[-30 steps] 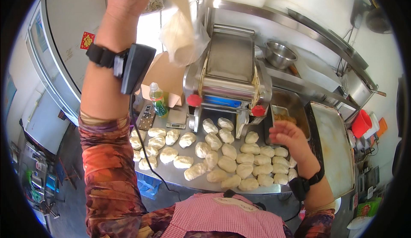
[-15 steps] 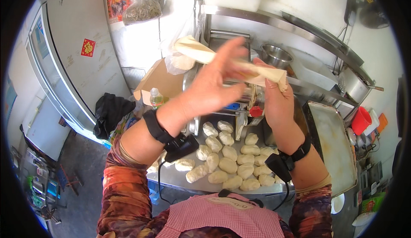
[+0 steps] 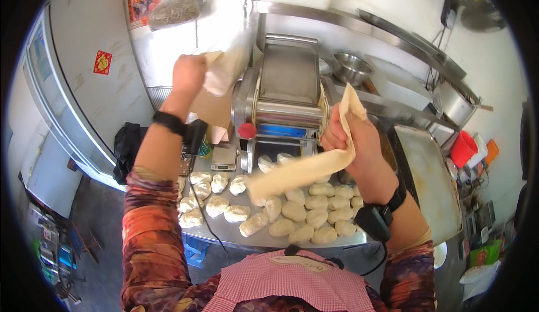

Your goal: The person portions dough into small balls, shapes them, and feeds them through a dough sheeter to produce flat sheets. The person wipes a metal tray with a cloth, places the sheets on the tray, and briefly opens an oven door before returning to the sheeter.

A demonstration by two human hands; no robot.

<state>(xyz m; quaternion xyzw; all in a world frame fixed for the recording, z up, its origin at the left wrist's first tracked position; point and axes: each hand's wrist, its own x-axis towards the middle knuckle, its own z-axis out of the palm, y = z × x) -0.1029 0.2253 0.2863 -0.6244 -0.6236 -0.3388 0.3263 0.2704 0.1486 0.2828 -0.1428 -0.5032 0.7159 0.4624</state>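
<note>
Right hand (image 3: 368, 142): you are gripping the dough strip (image 3: 303, 173) before the roller machine (image 3: 289, 76). Left hand (image 3: 189, 73): closed, contents unclear, having just moved leftward; your right is bearing this length alone. Strip: pale, flat, folding, trailing above dough pieces (image 3: 295, 211) on the desk (image 3: 236, 236).

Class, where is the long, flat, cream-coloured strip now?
Centre-right in the head view, the strip runs leftward from the right hand, over pale oval dough pieces.
</note>
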